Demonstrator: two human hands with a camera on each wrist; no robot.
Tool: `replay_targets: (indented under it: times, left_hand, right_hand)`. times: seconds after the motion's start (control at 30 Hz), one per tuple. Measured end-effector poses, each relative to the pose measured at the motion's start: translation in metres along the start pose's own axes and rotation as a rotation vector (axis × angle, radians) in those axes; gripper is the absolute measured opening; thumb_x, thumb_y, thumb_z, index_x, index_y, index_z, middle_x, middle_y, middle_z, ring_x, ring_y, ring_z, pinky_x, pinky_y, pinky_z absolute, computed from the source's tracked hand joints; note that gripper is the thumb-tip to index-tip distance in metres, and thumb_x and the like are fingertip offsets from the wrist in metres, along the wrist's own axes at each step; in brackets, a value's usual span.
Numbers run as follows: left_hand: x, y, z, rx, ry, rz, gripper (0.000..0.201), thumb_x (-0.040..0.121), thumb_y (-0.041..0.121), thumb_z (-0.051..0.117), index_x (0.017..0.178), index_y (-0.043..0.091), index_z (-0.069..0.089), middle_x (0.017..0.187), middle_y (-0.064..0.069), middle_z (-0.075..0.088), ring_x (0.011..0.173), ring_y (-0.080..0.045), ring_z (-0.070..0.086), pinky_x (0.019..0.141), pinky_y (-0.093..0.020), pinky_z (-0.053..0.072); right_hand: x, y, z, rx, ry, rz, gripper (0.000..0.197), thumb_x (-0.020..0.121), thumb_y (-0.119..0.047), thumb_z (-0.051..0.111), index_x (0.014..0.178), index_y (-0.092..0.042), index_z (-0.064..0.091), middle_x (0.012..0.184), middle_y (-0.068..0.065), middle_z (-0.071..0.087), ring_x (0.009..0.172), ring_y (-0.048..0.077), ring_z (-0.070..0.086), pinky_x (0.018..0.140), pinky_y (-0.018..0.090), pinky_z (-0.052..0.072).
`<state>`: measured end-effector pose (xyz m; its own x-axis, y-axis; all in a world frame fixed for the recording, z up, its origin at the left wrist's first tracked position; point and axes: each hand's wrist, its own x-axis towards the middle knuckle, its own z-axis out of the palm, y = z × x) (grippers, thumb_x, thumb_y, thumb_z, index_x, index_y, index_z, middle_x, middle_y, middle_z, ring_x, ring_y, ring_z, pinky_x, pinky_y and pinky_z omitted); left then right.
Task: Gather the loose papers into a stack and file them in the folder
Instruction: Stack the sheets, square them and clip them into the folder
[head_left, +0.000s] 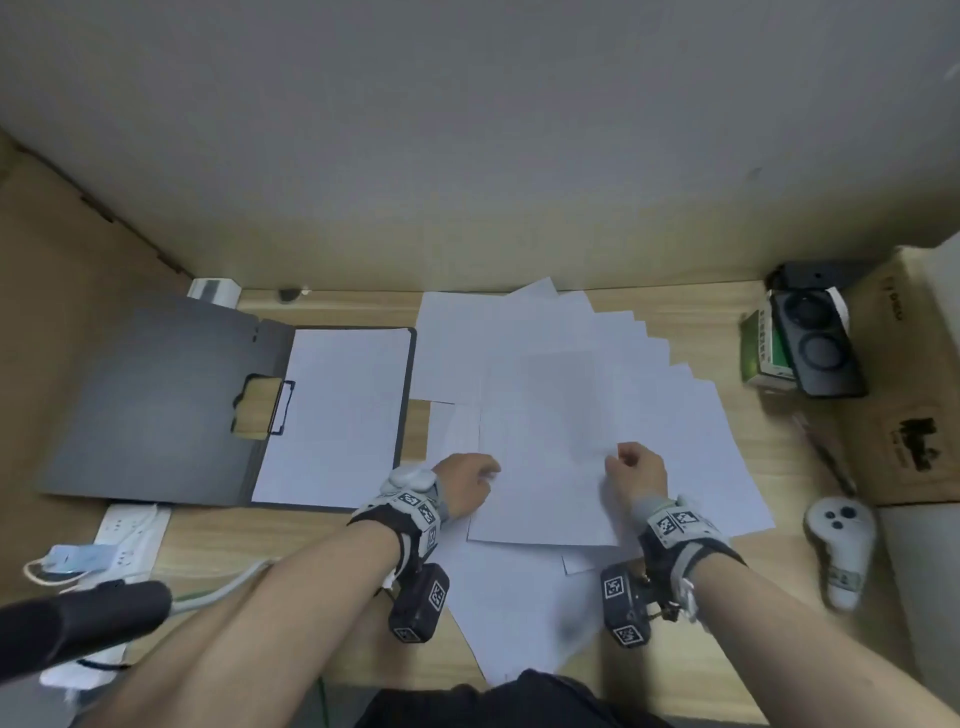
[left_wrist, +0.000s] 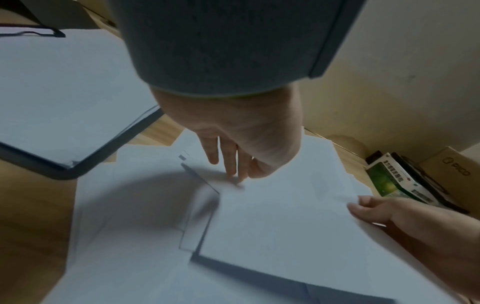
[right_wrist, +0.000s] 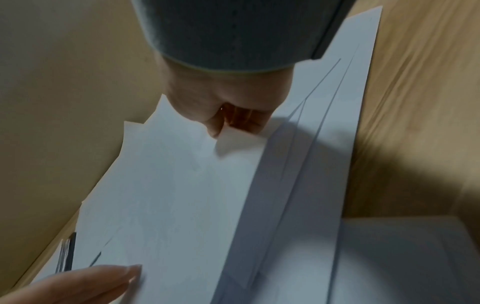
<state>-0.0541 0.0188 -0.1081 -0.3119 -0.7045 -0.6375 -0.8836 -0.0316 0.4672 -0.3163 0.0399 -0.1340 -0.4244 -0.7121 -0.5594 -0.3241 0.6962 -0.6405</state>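
My right hand (head_left: 638, 470) pinches the top sheet (head_left: 545, 467) of the fanned loose papers (head_left: 675, 415), and my left hand (head_left: 465, 480) presses its edge with straight fingers (left_wrist: 231, 162). All just right of the open folder (head_left: 156, 395).

The cardboard box (left_wrist: 451, 164) seemingly reads "PICO" (green carton's print illegible).

Light wooden desk (head_left: 332, 540) against a plain beige wall (head_left: 467, 130) — dim, even lighting.

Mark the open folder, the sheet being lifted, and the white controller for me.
folder (head_left: 156, 395): head view, dark left flap.
lifted sheet (head_left: 545, 467): head view, sheet's middle.
white controller (head_left: 839, 540): head view, its body.
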Motion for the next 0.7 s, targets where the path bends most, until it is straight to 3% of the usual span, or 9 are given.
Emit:
replay_targets:
  times: [0.1,0.2,0.3,0.47,0.57,0.7]
  left_hand:
    - [0.018,-0.015,-0.021,-0.014,0.105,-0.008,0.046,0.088,0.008,0.041,0.131,0.020,0.051,0.136,0.005,0.053,0.126,-0.015,0.050,0.103,-0.024,0.037]
    - [0.039,-0.022,-0.042,0.023,0.213,0.029,0.052,0.090,0.005,0.042,0.140,0.017,0.043,0.151,0.001,0.038,0.139,-0.016,0.036,0.113,-0.026,0.028]
    - [0.054,-0.026,-0.056,0.099,0.238,0.030,0.060,0.092,0.007,0.042,0.149,0.017,0.028,0.160,0.002,0.014,0.148,-0.015,0.014,0.119,-0.029,0.018]
    - [0.090,-0.032,-0.068,0.329,0.180,0.123,0.074,0.089,0.008,0.048,0.153,0.017,0.013,0.162,-0.004,-0.003,0.150,-0.022,0.001,0.120,-0.039,0.020]
    - [0.107,-0.026,-0.068,0.417,0.130,0.116,0.080,0.085,0.004,0.049,0.153,0.016,0.008,0.161,-0.009,0.000,0.149,-0.028,0.004,0.119,-0.040,0.019]
    - [0.115,-0.013,-0.068,0.596,0.157,0.140,0.094,0.070,0.006,0.065,0.149,0.011,0.015,0.145,-0.014,0.027,0.135,-0.032,0.027,0.103,-0.043,0.037]
  right_hand:
    - [0.010,-0.008,0.000,-0.016,0.100,-0.007,0.018,0.093,-0.007,0.047,0.106,0.000,0.058,0.092,0.010,0.057,0.090,0.030,0.055,0.077,0.033,0.038]
    - [0.018,-0.010,0.000,-0.021,0.168,0.045,0.021,0.097,-0.010,0.042,0.113,0.001,0.052,0.097,0.015,0.055,0.088,0.028,0.050,0.079,0.036,0.037]
    - [0.022,-0.003,0.001,-0.018,0.179,0.107,0.022,0.098,-0.012,0.041,0.114,-0.001,0.051,0.106,0.020,0.060,0.090,0.031,0.052,0.085,0.041,0.041]
    - [0.037,-0.006,0.008,-0.071,0.216,0.170,0.023,0.095,-0.015,0.042,0.112,-0.009,0.057,0.107,0.016,0.063,0.095,0.033,0.055,0.084,0.038,0.040]
    - [0.043,-0.012,0.011,-0.133,0.262,0.192,0.023,0.095,-0.017,0.044,0.111,-0.012,0.059,0.102,0.015,0.063,0.095,0.036,0.056,0.079,0.035,0.037]
    - [0.046,-0.010,0.015,-0.215,0.274,0.161,0.017,0.096,-0.020,0.042,0.102,-0.012,0.057,0.092,0.017,0.064,0.077,0.032,0.050,0.071,0.033,0.037]
